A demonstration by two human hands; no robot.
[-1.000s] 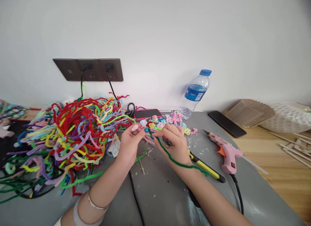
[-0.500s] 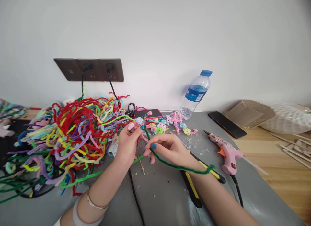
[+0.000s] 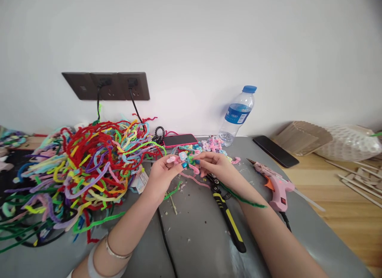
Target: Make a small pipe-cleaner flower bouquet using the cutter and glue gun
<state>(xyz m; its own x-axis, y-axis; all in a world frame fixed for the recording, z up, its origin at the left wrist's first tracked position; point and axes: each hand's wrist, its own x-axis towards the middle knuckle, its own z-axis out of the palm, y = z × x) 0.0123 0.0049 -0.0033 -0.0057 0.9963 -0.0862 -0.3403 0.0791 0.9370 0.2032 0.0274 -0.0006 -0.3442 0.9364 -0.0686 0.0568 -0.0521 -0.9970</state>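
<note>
My left hand (image 3: pixel 162 174) pinches a small pipe-cleaner flower piece (image 3: pixel 182 155) with pale blue and pink blooms. Opposite it, my right hand (image 3: pixel 216 165) is closed at the green part of the same piece, fingertips close to the left thumb. A pink curled end (image 3: pixel 193 169) hangs between the two hands. From under my right hand a dark green pipe cleaner (image 3: pixel 244 200) trails along the forearm; its course behind the fingers is hidden. Yellow-and-black pliers (image 3: pixel 229 220) lie just below my right wrist.
A large tangle of coloured pipe cleaners (image 3: pixel 98 162) fills the left. Behind my hands are a red-edged phone (image 3: pixel 180 140), small fuzzy flowers (image 3: pixel 213 143) and a leaning water bottle (image 3: pixel 238 114). To the right lie a black phone (image 3: pixel 276 151) and a pink glue gun (image 3: pixel 279 190).
My right hand has moved up and to the right, from the loose green strand to the flower piece. The strand now runs under that wrist. A pink end has swung downward, and the pliers show more.
</note>
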